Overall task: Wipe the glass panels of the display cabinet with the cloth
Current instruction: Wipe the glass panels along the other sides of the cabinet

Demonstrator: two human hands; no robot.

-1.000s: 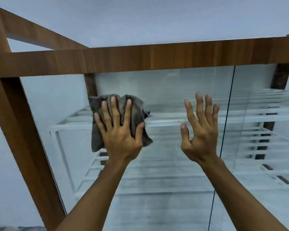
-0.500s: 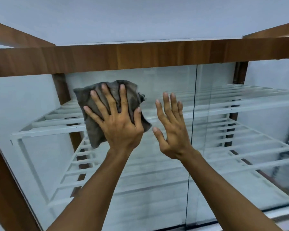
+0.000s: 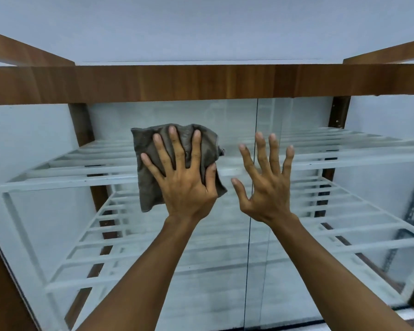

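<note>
A grey cloth (image 3: 151,163) is pressed flat against the left glass panel (image 3: 120,235) of the display cabinet, a little below the cabinet's wooden top rail (image 3: 201,83). My left hand (image 3: 184,180) lies spread over the cloth, fingers pointing up, and covers its right half. My right hand (image 3: 265,187) is raised beside it with fingers apart and holds nothing; it sits over the dark seam where the left panel meets the right glass panel (image 3: 332,211). Whether the right palm touches the glass is unclear.
White slatted shelves (image 3: 344,151) show through the glass on two levels. Brown wooden posts (image 3: 339,113) stand at the cabinet's back corners and a wooden frame piece (image 3: 0,283) runs down the left edge. A pale wall fills the view above the cabinet.
The view has swung left to right, so the glass seam now lies under my right hand. My left hand and the cloth have shifted right along the glass, and the left fingers are spread wider.
</note>
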